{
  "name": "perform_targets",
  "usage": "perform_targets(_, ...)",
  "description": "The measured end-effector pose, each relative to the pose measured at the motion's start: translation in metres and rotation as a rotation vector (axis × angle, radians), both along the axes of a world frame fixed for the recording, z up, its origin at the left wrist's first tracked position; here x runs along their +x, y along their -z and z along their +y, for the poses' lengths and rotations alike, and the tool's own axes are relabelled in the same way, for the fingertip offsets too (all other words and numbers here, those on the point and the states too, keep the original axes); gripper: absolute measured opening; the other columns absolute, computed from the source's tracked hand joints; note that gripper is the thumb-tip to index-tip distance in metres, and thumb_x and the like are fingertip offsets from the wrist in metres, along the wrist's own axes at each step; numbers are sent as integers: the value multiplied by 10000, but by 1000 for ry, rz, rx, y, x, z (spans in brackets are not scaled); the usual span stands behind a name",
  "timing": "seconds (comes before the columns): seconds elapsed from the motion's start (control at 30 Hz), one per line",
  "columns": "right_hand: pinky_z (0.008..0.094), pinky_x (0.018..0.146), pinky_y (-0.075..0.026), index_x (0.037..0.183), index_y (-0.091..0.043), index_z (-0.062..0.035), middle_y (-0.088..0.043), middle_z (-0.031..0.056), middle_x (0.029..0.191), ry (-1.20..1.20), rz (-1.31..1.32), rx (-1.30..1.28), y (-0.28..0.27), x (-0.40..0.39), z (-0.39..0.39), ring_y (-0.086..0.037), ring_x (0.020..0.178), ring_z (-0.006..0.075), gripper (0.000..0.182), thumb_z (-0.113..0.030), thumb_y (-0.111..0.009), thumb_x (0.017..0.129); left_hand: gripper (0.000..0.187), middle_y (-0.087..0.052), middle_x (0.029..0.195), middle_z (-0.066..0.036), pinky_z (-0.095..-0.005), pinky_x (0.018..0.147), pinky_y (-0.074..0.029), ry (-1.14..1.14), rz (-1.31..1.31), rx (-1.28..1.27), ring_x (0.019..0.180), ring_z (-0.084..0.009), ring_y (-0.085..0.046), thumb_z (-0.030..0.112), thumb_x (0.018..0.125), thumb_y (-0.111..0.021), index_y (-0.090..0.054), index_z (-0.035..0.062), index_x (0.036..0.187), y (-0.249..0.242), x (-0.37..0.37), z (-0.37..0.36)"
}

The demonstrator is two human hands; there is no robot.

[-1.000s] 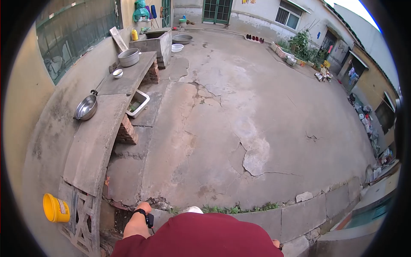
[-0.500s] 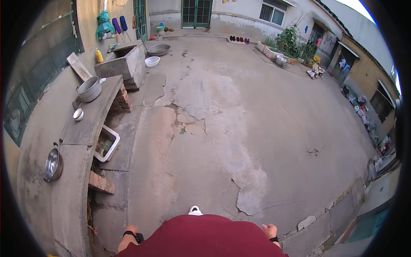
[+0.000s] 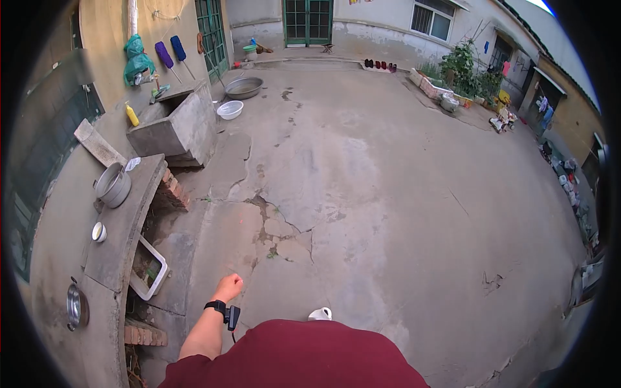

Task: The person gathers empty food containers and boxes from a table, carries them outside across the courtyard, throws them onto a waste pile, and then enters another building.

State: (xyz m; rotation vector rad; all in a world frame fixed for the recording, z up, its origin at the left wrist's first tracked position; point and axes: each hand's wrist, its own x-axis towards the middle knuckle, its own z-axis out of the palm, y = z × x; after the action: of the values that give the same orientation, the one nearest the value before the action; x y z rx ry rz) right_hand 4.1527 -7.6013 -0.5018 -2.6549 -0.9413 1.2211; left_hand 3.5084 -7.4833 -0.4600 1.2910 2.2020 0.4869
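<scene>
Head view: the left hand (image 3: 229,286) swings forward of the body at the end of a bare, nearly straight forearm, fingers curled into a loose fist with nothing in it; a black wrist strap (image 3: 215,306) circles the wrist, and a small black device (image 3: 233,317) hangs from it on the inner side. The right hand is out of sight behind the red shirt (image 3: 294,355), so its grip cannot be told. The toe of a white shoe (image 3: 319,314) shows just past the shirt's hem. The fist hangs over bare cracked concrete floor (image 3: 362,194), near the outer edge of a low concrete bench (image 3: 123,226) that runs along the person's left on brick supports. Nearest the hand, a white plastic tub (image 3: 150,275) sits on the ground, tucked partly under the bench. On the bench top stand a steel pan (image 3: 76,306), a small white bowl (image 3: 99,231) and a metal pot (image 3: 114,185), spaced well apart. Farther along the wall is a concrete trough (image 3: 176,126), with a white basin (image 3: 230,109) and a wide metal basin (image 3: 244,87) on the ground beyond it. Ahead and to the right the courtyard lies wide, as far as the potted plants (image 3: 462,68) by the far buildings.
</scene>
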Motion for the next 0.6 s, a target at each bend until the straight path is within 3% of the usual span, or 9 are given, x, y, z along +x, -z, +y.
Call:
perform_targets(0.1,365,648,-490,790,-628,2,-636,168,722,-163,-3,170,51,-9,185,-632,716,269,207,-183,-582,709,274,-643,894,-149,-381,770,-471,-113,-6,-536,865,-291,-610,309,794,-526,-638,68,861,53,-25,-12)
perform_targets(0.17,361,707,-488,842,-627,7,-647,173,786,-299,47,406,87,-25,322,-630,771,288,243,-199,-576,724,354,-656,720,-118,-361,744,-476,-3,95,-856,765,-251,-635,332,803,-473,-671,43,750,82,-41,-27)
perform_targets(0.2,281,570,-466,838,-610,12,-617,78,671,-387,90,580,79,-50,386,-583,605,150,194,-158,-555,760,350,-652,681,-106,-358,745,-474,260,193,-895,761,-238,-637,319,804,-466,-674,39,765,114,-60,-43)
perform_targets(0.3,298,656,-481,907,-609,17,-644,116,769,-548,250,680,-21,-139,527,-611,728,178,249,-194,-592,774,366,-665,726,-90,-347,759,-470,-92,114,-955,771,-218,-639,333,815,-443,-679,55,780,66,-32,-10)
perform_targets(0.33,298,656,-481,907,-609,17,-644,116,769,-555,250,675,-21,-149,562,-611,728,178,249,-194,-592,774,348,-667,754,-99,-344,757,-473,50,76,-941,787,-224,-639,344,793,-474,-681,64,805,130,-63,-29)
perform_targets(0.4,305,688,-484,932,-609,5,-648,134,792,-704,114,695,-19,-165,634,-619,763,197,258,-199,-597,776,298,-667,812,-109,-344,760,-475,-554,-22,-950,796,-232,-639,316,757,-525,-682,75,832,132,-54,26)
perform_targets(0.43,309,692,-484,929,-611,0,-648,138,802,-739,74,675,-17,-163,659,-622,768,204,256,-205,-595,777,298,-667,812,-109,-344,760,-475,-553,-27,-951,796,-232,-639,316,757,-525,-682,75,832,129,-53,63)
perform_targets(0.53,320,700,-483,912,-617,-6,-650,138,811,-639,53,431,-7,-132,709,-627,781,226,264,-226,-591,769,226,-650,930,-133,-357,771,-478,-309,40,-987,870,-273,-621,199,702,-595,-681,74,868,131,-71,209)
perform_targets(0.6,332,710,-485,866,-637,-22,-658,137,793,-427,105,303,24,-86,724,-631,765,243,261,-247,-600,739,217,-644,940,-139,-388,765,-479,330,208,-929,888,-295,-612,164,697,-602,-682,94,886,127,-82,334)
